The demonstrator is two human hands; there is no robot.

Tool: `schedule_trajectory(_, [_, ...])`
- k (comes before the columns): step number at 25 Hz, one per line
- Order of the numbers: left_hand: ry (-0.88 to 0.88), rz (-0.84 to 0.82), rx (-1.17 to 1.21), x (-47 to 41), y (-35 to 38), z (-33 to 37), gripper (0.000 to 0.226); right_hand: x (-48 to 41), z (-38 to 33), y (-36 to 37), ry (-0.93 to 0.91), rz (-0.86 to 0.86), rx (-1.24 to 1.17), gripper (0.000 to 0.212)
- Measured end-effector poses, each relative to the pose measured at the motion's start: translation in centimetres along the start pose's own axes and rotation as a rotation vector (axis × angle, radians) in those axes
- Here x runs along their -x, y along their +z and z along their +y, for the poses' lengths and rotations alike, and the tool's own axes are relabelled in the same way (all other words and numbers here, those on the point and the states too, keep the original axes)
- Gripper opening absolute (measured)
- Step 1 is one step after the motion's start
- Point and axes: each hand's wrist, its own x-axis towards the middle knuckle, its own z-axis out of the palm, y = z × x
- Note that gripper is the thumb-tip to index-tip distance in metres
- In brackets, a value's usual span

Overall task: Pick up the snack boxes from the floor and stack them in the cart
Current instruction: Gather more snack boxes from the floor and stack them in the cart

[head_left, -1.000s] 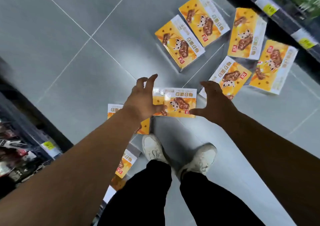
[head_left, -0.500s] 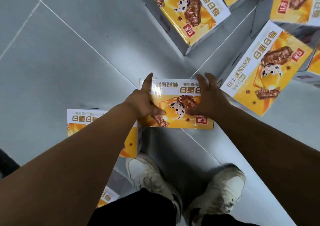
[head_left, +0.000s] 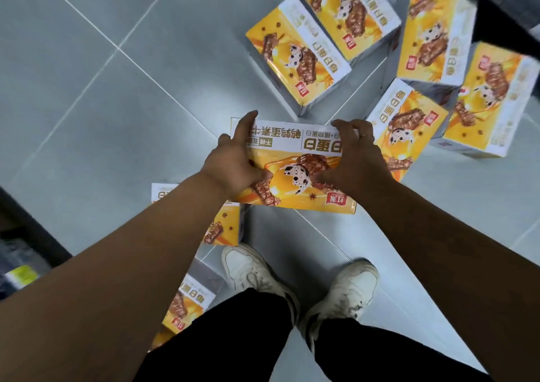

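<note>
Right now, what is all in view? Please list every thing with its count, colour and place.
held snack box: one, yellow and white, centre, between both hands
far snack boxes: five, yellow and white, on the floor, upper right
near snack boxes: two, yellow and white, on the floor, partly hidden by the left forearm
floor: one, grey tiles, all around
shelf edges: two, dark with yellow labels, far left and top right corner
shoes: two, white, bottom centre
trousers: one pair, black, bottom
left hand: one, grips the held snack box's left side
right hand: one, grips its right side
</note>
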Motion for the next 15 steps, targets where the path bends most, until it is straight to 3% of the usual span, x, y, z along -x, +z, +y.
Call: schedule_trajectory(15, [0.376,0.226,-0.02,30.8,-27.1,28.3,0.102,25.5,-14.7,-42.3,0.066,0.356,-0.031,0.097])
